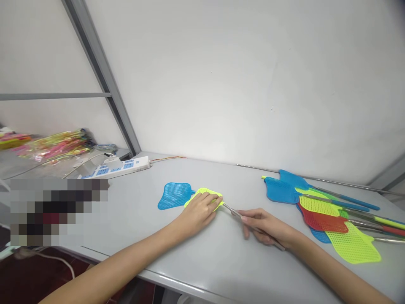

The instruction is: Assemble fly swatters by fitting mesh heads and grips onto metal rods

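Observation:
A yellow-green fly swatter head (200, 192) lies on the grey table, partly covered by my left hand (201, 209). The fingers of that hand are bent over the mesh and hold it against the tabletop. From its right side runs a thin metal shaft (232, 209), which my right hand (261, 226) grips between thumb and fingers. A greyish length of handle shows below the right palm, slightly blurred. Just left of the yellow-green head, a blue swatter head (175, 195) lies flat, with no long handle visible on it.
Several assembled fly swatters in blue, yellow-green and red (325, 217) overlap at the right. Behind them, a thin metal rod (303, 178) lies along the wall. A white power strip (123, 167) with plugs sits at the left, and bagged colourful items (60, 143) lie beyond it.

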Demonstrator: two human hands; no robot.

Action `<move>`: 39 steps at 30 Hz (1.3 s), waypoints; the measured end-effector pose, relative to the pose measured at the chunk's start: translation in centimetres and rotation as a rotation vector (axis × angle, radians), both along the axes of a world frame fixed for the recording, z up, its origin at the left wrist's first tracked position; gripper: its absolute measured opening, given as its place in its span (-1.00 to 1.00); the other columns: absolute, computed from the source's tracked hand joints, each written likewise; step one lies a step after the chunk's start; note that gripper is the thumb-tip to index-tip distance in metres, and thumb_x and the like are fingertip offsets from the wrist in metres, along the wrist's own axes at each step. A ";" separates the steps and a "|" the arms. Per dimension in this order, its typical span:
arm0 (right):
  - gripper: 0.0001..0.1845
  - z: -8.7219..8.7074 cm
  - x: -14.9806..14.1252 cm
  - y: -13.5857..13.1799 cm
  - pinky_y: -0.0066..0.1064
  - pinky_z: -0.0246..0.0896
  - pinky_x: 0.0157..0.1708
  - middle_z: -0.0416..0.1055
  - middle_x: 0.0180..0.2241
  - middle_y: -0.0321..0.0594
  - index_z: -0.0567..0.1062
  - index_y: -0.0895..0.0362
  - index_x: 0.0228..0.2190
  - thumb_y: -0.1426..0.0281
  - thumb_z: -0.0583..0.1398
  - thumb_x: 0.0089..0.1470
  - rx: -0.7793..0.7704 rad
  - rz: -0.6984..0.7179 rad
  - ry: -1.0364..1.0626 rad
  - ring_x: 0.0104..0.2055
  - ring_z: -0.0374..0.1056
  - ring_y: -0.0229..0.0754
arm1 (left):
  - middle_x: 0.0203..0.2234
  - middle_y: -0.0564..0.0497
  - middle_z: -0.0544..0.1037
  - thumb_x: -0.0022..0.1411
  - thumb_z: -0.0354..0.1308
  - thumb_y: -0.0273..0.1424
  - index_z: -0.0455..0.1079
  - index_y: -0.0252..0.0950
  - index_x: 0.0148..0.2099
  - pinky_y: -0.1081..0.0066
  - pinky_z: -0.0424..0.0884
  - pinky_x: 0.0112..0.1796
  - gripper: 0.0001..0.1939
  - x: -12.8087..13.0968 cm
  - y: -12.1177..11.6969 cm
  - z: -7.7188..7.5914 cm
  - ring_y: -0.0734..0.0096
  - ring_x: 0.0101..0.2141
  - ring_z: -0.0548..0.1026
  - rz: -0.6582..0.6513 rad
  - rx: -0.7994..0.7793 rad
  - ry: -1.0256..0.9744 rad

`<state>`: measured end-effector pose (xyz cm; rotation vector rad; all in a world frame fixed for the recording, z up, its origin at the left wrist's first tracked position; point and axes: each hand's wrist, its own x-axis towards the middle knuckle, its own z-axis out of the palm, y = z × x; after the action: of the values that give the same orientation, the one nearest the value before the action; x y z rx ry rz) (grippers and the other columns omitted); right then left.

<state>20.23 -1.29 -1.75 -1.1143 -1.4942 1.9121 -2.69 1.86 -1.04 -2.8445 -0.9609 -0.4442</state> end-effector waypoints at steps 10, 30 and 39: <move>-0.55 -0.2 0.3 0.3 -0.63 -0.25 -0.89 0.36 -0.53 -0.28 0.27 0.13 -0.07 0.24 0.06 -0.02 -0.035 -0.029 0.040 -0.84 -0.07 -0.55 | -0.13 -0.08 0.29 0.19 -0.17 -0.49 0.07 -0.31 0.06 0.26 0.18 -0.14 -0.63 -0.2 0.4 -0.1 0.30 -0.15 0.22 -0.003 -0.007 -0.014; -0.51 -0.5 -0.4 -0.2 -0.66 -0.23 -0.92 0.24 -0.64 -0.41 0.25 0.11 -0.05 0.17 0.02 -0.02 0.127 -0.022 -0.073 -0.85 -0.13 -0.55 | -0.13 -0.08 0.33 0.21 -0.19 -0.48 0.12 -0.30 0.04 0.23 0.19 -0.16 -0.66 0.0 0.8 -0.5 0.28 -0.16 0.25 0.021 0.061 0.034; -0.73 1.1 1.3 0.0 -0.68 -0.35 -0.91 0.18 -0.66 -0.41 0.39 0.20 -0.36 0.26 0.10 -0.07 -0.211 0.127 -0.037 -0.81 -0.16 -0.55 | -0.06 -0.15 0.31 0.18 -0.16 -0.55 0.09 -0.37 0.07 0.34 0.21 -0.09 -0.62 -0.2 0.1 -1.6 0.33 -0.06 0.26 -0.144 0.074 0.121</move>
<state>21.57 -1.28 -0.67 -1.1748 -1.4388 2.1888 -2.90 1.99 -2.63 -2.8456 -0.7075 -0.3091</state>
